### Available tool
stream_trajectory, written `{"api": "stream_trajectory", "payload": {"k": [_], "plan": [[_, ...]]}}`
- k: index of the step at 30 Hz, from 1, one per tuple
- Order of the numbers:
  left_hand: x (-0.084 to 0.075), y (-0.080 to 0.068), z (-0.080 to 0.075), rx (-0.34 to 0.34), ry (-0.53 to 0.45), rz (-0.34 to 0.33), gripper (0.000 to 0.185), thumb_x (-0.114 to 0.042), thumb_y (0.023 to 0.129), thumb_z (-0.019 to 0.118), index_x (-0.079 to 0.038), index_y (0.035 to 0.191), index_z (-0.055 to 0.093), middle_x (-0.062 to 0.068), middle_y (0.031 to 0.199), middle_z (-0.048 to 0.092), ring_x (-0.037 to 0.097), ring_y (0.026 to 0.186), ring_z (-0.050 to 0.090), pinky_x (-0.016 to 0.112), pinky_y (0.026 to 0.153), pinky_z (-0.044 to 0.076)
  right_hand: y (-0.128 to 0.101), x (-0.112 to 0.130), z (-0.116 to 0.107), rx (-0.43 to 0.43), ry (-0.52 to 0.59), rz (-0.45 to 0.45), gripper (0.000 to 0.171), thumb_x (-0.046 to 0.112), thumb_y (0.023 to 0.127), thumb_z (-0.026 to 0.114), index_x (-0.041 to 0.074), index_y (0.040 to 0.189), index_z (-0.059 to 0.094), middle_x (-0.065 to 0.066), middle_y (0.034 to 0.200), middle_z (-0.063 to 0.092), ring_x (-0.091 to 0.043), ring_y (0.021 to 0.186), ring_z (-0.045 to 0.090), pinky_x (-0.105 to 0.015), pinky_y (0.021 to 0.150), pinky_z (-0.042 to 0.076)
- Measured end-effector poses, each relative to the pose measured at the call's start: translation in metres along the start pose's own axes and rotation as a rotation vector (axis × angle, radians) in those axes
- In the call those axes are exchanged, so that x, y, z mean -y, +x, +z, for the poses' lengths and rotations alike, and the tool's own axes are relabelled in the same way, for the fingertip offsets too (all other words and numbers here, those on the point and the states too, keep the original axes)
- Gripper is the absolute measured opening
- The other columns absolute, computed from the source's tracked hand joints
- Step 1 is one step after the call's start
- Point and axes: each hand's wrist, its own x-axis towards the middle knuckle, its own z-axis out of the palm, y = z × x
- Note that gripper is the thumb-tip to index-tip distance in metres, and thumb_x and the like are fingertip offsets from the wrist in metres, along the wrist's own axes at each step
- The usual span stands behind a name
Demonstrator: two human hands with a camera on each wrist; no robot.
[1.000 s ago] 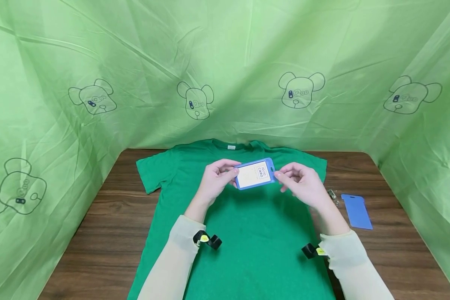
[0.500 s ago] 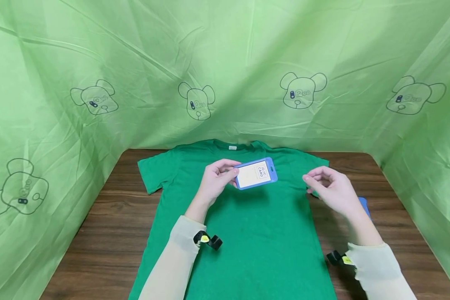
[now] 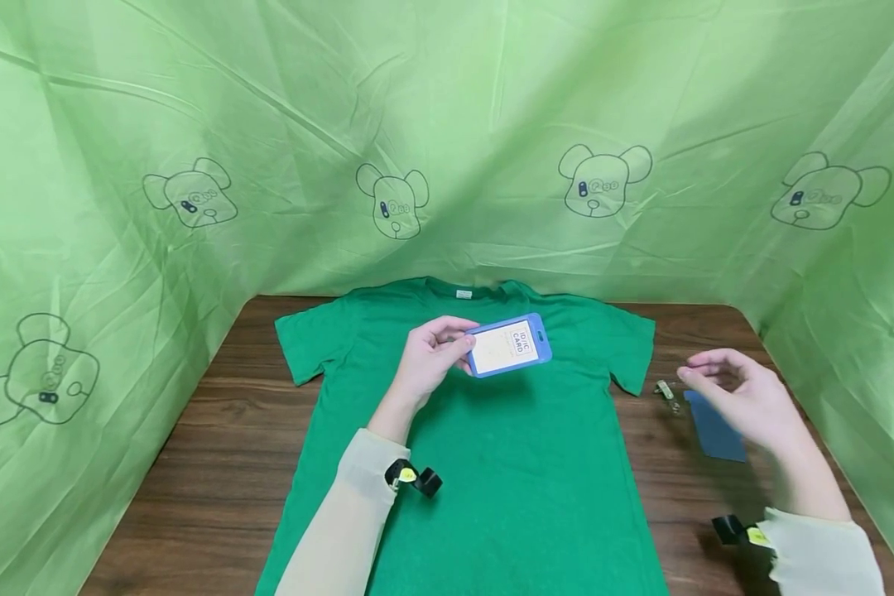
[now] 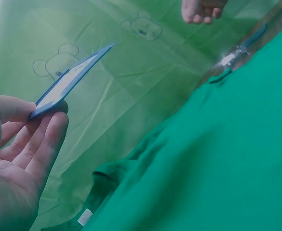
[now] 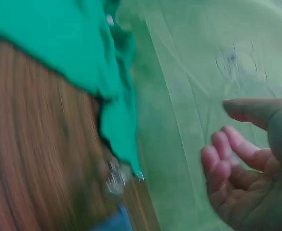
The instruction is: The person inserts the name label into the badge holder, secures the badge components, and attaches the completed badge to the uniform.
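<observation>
My left hand (image 3: 434, 352) pinches one end of a blue badge holder (image 3: 535, 362) between thumb and fingers, above the green T-shirt (image 3: 454, 497). A pale card (image 3: 495, 351) printed "ID/IC CARD" sits in the holder, and a slot shows at its free end. My right hand (image 3: 752, 406) hangs over the right side of the table, fingers loosely bent and holding nothing. Below it lies a flat blue plate (image 3: 715, 434), partly covered by the hand in the head view. A small metal clip with a clear strap (image 3: 666, 392) lies just left of that plate.
The shirt lies flat on the dark wood table (image 3: 223, 430), its collar toward the back. Light green cloth walls (image 3: 477, 99) with printed bear heads stand at the back and both sides.
My right hand has let go of the badge holder's slotted end and moved right, over the blue plate. My left hand keeps the holder in nearly the same place.
</observation>
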Motion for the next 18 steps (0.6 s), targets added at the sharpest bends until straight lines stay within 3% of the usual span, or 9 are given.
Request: {"api": "stream_trajectory", "payload": {"k": [5, 10, 13, 18], "plan": [[0.001, -0.001, 0.001, 0.003, 0.003, -0.004, 0.023, -0.001, 0.104, 0.072, 0.007, 0.126, 0.073, 0.016, 0.103, 0.079, 0.021, 0.08, 0.078, 0.031, 0.066, 0.066, -0.003, -0.025, -0.018, 0.118, -0.067, 0.045, 0.048, 0.039, 0.107, 0.073, 0.004, 0.139, 0.064, -0.016, 0.126, 0.071, 0.015, 0.094, 0.059, -0.016, 0.073, 0.048], [0.001, -0.002, 0.001, 0.007, 0.004, -0.005, 0.023, 0.0, 0.104, 0.072, 0.007, 0.126, 0.074, 0.018, 0.102, 0.078, 0.021, 0.079, 0.078, 0.031, 0.066, 0.066, -0.002, -0.05, -0.016, 0.138, -0.063, 0.098, 0.056, 0.042, 0.105, 0.076, 0.002, 0.142, 0.063, -0.02, 0.129, 0.07, 0.014, 0.092, 0.058, -0.016, 0.073, 0.048], [-0.001, -0.002, 0.001, 0.001, 0.01, -0.007, 0.023, -0.001, 0.104, 0.072, 0.007, 0.125, 0.074, 0.02, 0.104, 0.078, 0.021, 0.079, 0.078, 0.031, 0.066, 0.065, 0.0, -0.063, -0.011, 0.164, -0.062, 0.14, 0.064, 0.043, 0.104, 0.077, -0.002, 0.146, 0.059, -0.026, 0.133, 0.065, 0.001, 0.097, 0.061, -0.017, 0.073, 0.05], [-0.006, -0.002, 0.001, -0.002, 0.017, -0.002, 0.023, -0.001, 0.104, 0.072, 0.007, 0.125, 0.074, 0.021, 0.105, 0.078, 0.022, 0.08, 0.078, 0.03, 0.066, 0.065, 0.0, -0.073, -0.011, 0.228, -0.1, 0.189, 0.079, 0.047, 0.103, 0.077, -0.008, 0.151, 0.048, -0.035, 0.141, 0.055, -0.037, 0.112, 0.063, -0.026, 0.076, 0.052]]}}
